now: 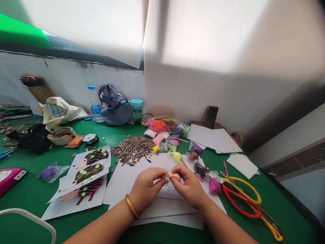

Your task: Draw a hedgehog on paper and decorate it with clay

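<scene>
Item: small plastic-wrapped pale-pink lump (174, 176), pinched in the fingertips of both left hand (149, 185) and right hand (190, 184), above white sheets (158, 207); partly hidden, possibly clay. Judged light, soft, easily dented, film slippery; best gripped by wrapper edges. Beyond: striped seeds (134, 148), heaped.

Bangle (131, 207), gold-coloured, one, worn on the left wrist (136, 202); left forearm (104, 224), bare, slanting up and inward to the bangle; left grip (148, 186), just beyond the bangle, back of the hand showing, thumb and forefinger drawn together in a pinch; right forearm (223, 224), bare, well to the right of the bangle, angled inward; right grip (190, 188), beyond the bangle and to its right, thumb and bent forefinger likewise pinched; both sets of fingertips (175, 178) face each other, close together.
</scene>
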Demonstrator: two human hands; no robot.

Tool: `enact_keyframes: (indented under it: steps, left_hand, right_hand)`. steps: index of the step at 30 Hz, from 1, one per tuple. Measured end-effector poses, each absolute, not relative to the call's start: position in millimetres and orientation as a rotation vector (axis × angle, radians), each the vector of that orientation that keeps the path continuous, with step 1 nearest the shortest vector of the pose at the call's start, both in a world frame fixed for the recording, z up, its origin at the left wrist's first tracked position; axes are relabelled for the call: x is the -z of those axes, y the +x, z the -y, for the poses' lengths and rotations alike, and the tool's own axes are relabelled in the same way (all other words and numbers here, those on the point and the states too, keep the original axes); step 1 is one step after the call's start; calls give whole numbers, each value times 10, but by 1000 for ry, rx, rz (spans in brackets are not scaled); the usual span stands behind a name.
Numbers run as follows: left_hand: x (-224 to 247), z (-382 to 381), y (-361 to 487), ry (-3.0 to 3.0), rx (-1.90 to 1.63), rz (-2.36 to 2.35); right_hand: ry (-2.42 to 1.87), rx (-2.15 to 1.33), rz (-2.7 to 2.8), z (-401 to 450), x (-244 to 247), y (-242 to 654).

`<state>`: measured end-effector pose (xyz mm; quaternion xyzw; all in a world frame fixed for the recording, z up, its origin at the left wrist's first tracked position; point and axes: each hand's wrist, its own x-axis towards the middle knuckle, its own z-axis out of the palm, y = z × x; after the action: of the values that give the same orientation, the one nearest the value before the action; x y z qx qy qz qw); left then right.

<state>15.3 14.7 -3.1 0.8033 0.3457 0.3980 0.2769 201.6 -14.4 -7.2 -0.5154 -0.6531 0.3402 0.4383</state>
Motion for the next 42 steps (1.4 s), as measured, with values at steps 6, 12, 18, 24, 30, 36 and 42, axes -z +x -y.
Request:
enact_keyframes:
  steps: [6,12,18,24,30,36,42]
  left_hand:
    - [28,-128,198,1953,-1053,-960]
    - [21,-157,233,1647,-1045,-1076]
    - [27,-158,261,1454,-981,-1005]
    - [-14,-151,210,1932,-981,-1039]
    - [-32,-135,154,2316,-880,-1068]
    - [-52,-125,137,2481,-749,-1124]
    - [-27,-126,147,2412,-799,-1167]
  right_hand:
    - [-1242,-796,1696,155,66,2021]
    - [-1165,-605,1834,177,81,2019]
    - [-1176,-364,2042,157,72,2004]
    - [-1223,-320,2114,146,24,2002]
    - [-1227,-245,2224,155,57,2003]
    - [-1228,-124,2311,165,114,1989]
    - [-1337,-4,2307,159,123,1952]
